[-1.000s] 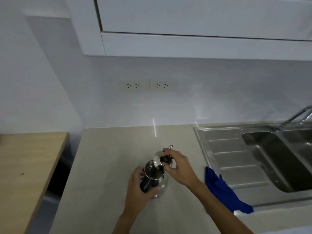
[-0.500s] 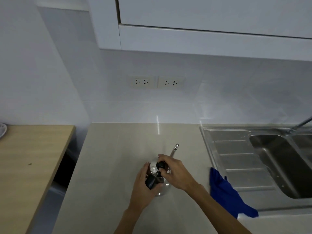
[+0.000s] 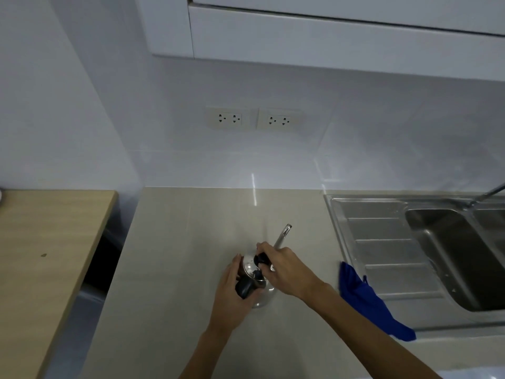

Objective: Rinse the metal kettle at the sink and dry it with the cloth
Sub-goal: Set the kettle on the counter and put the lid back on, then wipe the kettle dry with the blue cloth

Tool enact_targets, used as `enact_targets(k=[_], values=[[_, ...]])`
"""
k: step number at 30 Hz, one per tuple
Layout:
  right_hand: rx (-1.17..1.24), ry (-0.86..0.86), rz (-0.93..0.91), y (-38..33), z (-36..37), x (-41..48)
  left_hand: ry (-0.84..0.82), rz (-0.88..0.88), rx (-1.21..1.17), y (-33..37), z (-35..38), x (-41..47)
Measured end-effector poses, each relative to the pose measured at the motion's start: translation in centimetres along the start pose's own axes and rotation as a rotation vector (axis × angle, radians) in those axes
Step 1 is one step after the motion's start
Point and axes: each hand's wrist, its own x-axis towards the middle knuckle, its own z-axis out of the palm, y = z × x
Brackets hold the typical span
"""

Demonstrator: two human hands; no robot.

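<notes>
A small shiny metal kettle (image 3: 250, 268) with a thin spout pointing away stands on the beige counter (image 3: 191, 242). My left hand (image 3: 232, 296) wraps its black handle from the near side. My right hand (image 3: 287, 272) pinches the black knob of the lid, which sits closed on the kettle. A blue cloth (image 3: 366, 302) lies to the right, draped over the near left edge of the steel sink (image 3: 382, 242). Only the base of the tap (image 3: 489, 194) shows at the right edge.
The sink's ribbed drainboard lies between the cloth and the basin (image 3: 459, 255). A wooden table (image 3: 46, 255) stands left, across a dark gap. Two wall sockets (image 3: 254, 119) sit on the backsplash, and a white cabinet (image 3: 328, 31) hangs overhead.
The lid, held tilted open above the kettle a second ago, now sits down on it under my right hand. My view has shifted left and closer.
</notes>
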Motion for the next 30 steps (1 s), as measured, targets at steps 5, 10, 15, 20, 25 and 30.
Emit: enact_targets(k=[5, 10, 15, 20, 25, 30], values=[[0.129, 0.076, 0.073, 0.1, 0.7, -0.2, -0.001, 0.021, 0.020, 0.1, -0.1, -0.1], [0.369, 0.312, 0.205, -0.6, 3.3, 0.7, -0.015, 0.034, 0.021, 0.3, -0.1, -0.1], [0.459, 0.386, 0.278, -0.5, 5.6, 1.3, -0.022, 0.018, -0.003, 0.6, -0.2, -0.1], [0.371, 0.400, 0.284, -0.2, 6.5, 1.4, -0.022, 0.016, 0.007, 0.5, -0.2, -0.1], [0.343, 0.384, 0.284, 0.3, 6.8, 1.6, -0.010, 0.023, 0.009, 0.9, -0.3, -0.1], [0.332, 0.348, 0.230, 0.4, 6.0, 1.9, 0.021, 0.021, -0.003, 1.6, -0.1, -0.4]])
